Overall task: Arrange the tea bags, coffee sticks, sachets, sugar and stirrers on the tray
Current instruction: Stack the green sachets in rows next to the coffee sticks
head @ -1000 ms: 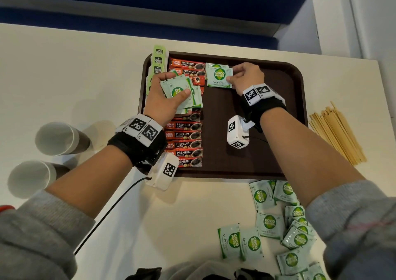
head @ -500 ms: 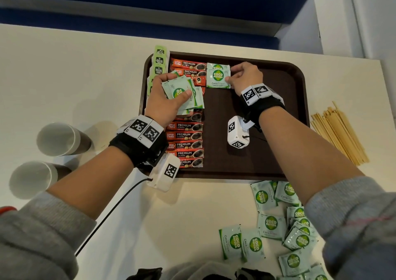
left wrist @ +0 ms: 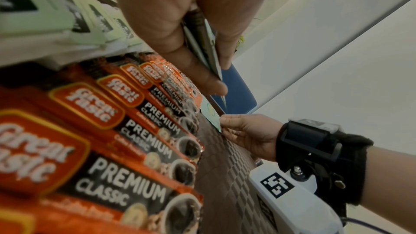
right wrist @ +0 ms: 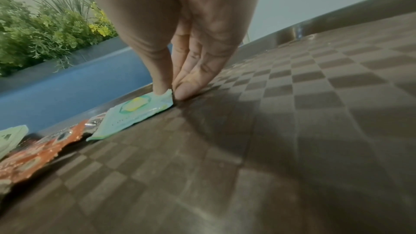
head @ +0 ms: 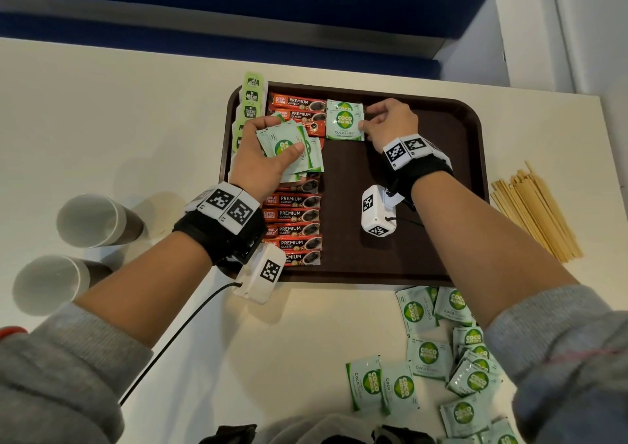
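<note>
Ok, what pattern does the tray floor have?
A dark brown checkerboard texture on the tray, clearest in the right wrist view.

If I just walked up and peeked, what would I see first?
First, the column of bright orange coffee sticks down the left part of the brown tray. Next, the two hands above it: the left hand holds a fan of green sugar sachets, and the right hand pinches the edge of one sachet lying on the tray. More green sachets lie scattered on the table below the tray.
</note>
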